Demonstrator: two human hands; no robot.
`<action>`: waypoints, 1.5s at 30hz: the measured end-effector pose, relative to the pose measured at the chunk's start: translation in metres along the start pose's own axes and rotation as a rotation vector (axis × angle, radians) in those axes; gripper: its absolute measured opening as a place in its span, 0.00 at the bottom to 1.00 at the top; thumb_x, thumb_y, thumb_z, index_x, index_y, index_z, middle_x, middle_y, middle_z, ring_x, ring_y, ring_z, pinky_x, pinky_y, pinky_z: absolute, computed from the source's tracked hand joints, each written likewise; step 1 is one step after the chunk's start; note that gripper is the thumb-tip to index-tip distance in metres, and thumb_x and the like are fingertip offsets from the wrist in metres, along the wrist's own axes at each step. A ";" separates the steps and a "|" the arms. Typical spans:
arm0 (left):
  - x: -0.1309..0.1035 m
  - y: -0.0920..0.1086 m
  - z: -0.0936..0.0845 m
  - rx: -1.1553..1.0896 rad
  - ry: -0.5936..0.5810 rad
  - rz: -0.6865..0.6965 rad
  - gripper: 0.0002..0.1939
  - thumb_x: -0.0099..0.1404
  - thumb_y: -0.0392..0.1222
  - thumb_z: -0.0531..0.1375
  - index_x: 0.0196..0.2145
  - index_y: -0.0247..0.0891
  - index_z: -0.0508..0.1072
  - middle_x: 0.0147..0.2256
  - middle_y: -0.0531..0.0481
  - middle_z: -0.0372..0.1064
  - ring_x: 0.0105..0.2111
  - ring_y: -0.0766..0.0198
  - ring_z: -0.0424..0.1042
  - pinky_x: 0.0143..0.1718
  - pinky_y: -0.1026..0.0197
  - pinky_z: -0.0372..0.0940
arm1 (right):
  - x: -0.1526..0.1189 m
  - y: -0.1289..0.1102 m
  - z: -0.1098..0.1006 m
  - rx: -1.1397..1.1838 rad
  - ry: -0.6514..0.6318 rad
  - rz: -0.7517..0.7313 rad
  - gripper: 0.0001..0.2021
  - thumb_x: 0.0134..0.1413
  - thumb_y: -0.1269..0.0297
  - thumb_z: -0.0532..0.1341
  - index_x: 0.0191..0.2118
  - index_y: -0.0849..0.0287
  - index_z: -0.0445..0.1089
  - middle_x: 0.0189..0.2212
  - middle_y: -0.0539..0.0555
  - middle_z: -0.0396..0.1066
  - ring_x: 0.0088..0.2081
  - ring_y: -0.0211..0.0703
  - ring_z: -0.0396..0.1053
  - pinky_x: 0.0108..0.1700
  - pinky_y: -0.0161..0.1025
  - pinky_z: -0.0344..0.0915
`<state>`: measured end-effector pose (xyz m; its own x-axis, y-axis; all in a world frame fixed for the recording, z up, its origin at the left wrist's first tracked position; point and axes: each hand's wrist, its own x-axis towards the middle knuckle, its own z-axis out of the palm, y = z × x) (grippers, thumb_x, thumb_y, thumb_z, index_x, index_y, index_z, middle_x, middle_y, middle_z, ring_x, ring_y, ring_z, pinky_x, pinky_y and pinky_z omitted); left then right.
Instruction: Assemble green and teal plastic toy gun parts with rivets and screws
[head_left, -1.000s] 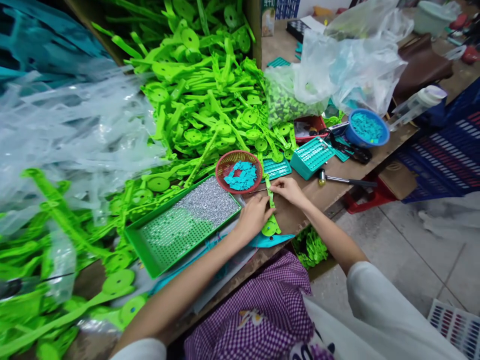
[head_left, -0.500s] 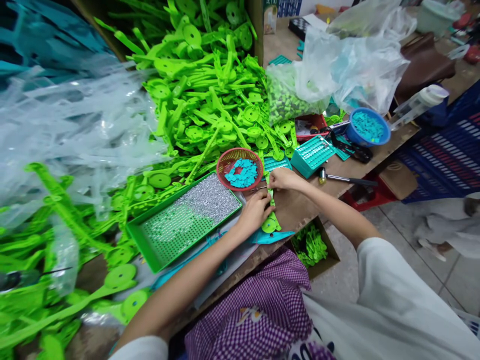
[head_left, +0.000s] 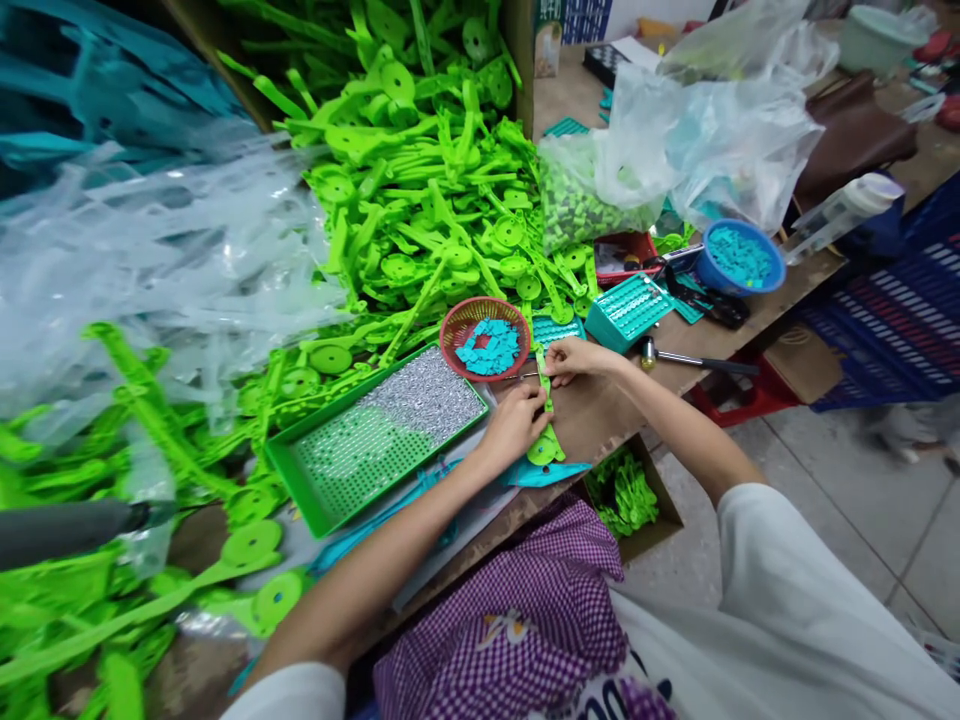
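A long, lime-green plastic part (head_left: 544,446) with a rounded, wider near end lies on the table in front of me. My left hand (head_left: 511,428) is closed over its left side, fingers bent against the middle of the strip. At its far end, my right hand (head_left: 576,358) is pinched, fingertips touching the strip; anything small between them is hidden. A thin metal rod (head_left: 523,376) lies to the left of the strip, close to my fingers. Beneath the near end, a flat blue plastic piece (head_left: 551,474) sticks out along the table edge.
Left of my hands stands a green tray (head_left: 304,505) of small silvery pieces, beside a red basket (head_left: 451,327) of blue chips. Green parts (head_left: 420,220) heap up behind. To the right are a teal block (head_left: 626,318), a hammer (head_left: 701,361) and a blue bowl (head_left: 776,280).
The view has shifted slightly, so the table things sit a little further right. Both hands stay at the green part; my right fingers look a little more curled. A dark tool handle shows more at left.
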<state>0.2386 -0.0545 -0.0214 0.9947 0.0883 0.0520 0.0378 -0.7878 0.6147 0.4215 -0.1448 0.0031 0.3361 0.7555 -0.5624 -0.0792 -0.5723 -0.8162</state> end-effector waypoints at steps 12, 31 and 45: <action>-0.005 0.007 -0.020 0.057 0.007 0.023 0.08 0.67 0.39 0.57 0.42 0.37 0.74 0.48 0.43 0.71 0.49 0.54 0.71 0.52 0.53 0.66 | -0.012 -0.001 0.012 -0.491 0.228 -0.312 0.09 0.51 0.72 0.63 0.39 0.59 0.64 0.23 0.40 0.62 0.21 0.30 0.62 0.27 0.29 0.56; 0.010 0.028 -0.026 -0.304 0.225 -0.364 0.11 0.65 0.36 0.56 0.46 0.36 0.70 0.36 0.48 0.75 0.36 0.61 0.76 0.42 0.60 0.69 | -0.003 0.027 0.014 -0.463 0.260 -0.457 0.12 0.54 0.69 0.60 0.45 0.59 0.71 0.28 0.47 0.66 0.29 0.37 0.61 0.32 0.33 0.54; -0.002 0.059 0.004 -0.017 0.179 -0.470 0.16 0.70 0.41 0.53 0.48 0.41 0.77 0.42 0.42 0.74 0.42 0.56 0.74 0.42 0.59 0.65 | -0.006 0.026 0.011 -0.214 0.185 -0.382 0.13 0.59 0.66 0.57 0.44 0.61 0.76 0.30 0.51 0.74 0.23 0.34 0.66 0.31 0.34 0.65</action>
<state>0.2391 -0.1038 0.0121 0.8385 0.5356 -0.1002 0.4747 -0.6276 0.6171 0.4070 -0.1611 -0.0163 0.4669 0.8662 -0.1778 0.2711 -0.3316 -0.9036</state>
